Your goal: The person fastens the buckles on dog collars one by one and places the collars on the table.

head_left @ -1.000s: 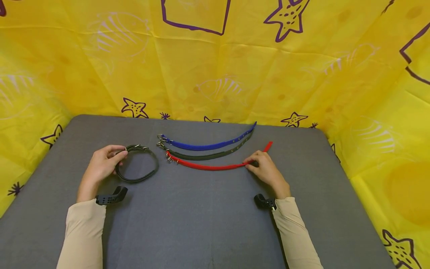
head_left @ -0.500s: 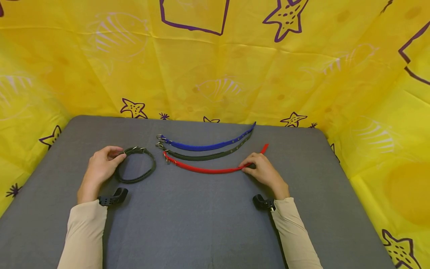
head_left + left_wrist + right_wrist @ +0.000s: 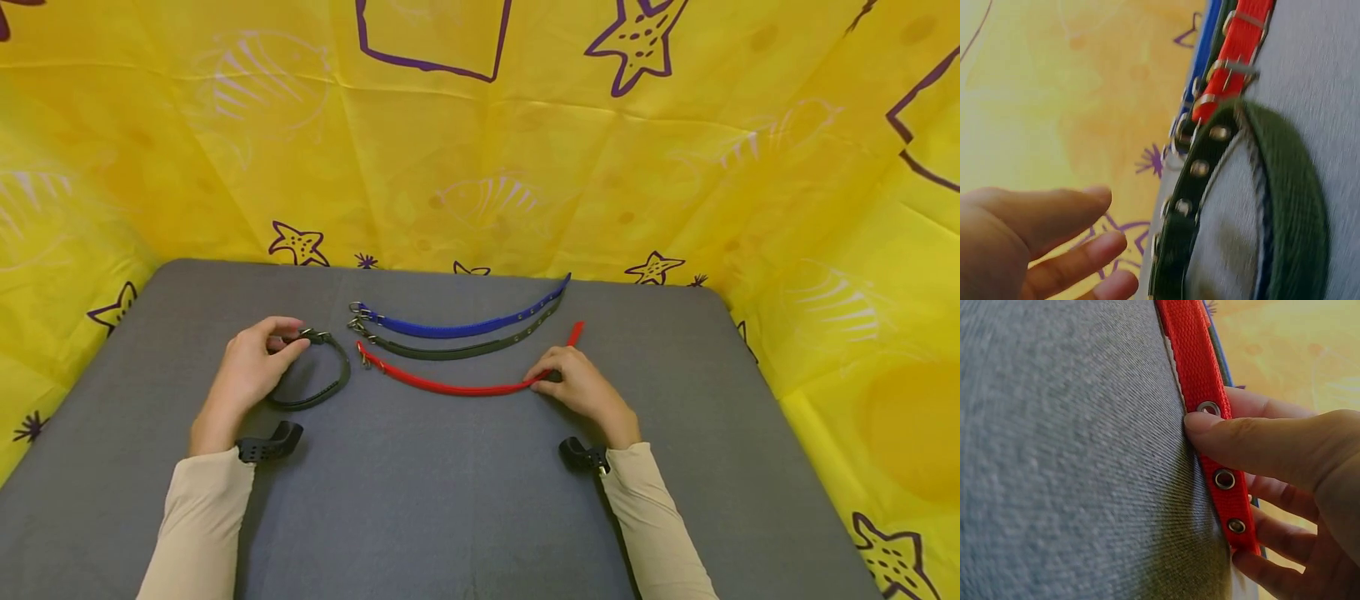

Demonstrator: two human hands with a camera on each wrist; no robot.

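Observation:
A dark green collar (image 3: 339, 379) stands buckled into a loop on the table's left side. My left hand (image 3: 251, 367) is over the loop's left part, hiding some of it. In the left wrist view, the thumb and fingers (image 3: 1088, 200) look parted, beside the green band (image 3: 1294, 206), with nothing visibly between them. My right hand (image 3: 581, 385) pinches a red collar (image 3: 450, 389) near its holed end, thumb (image 3: 1210, 428) on top by a metal eyelet. Beyond it lie a second green collar (image 3: 450, 354) and a blue collar (image 3: 442, 332), both unbuckled and stretched out.
The grey table (image 3: 450, 500) reaches back to a yellow curtain (image 3: 480, 142) with sea-creature drawings, which also hangs along both sides. The red collar's buckle (image 3: 365, 357) lies close to the buckles of the green and blue collars.
My right hand has drawn the red collar left and slightly nearer, apart from the flat green one. My left hand has shifted right over the looped collar.

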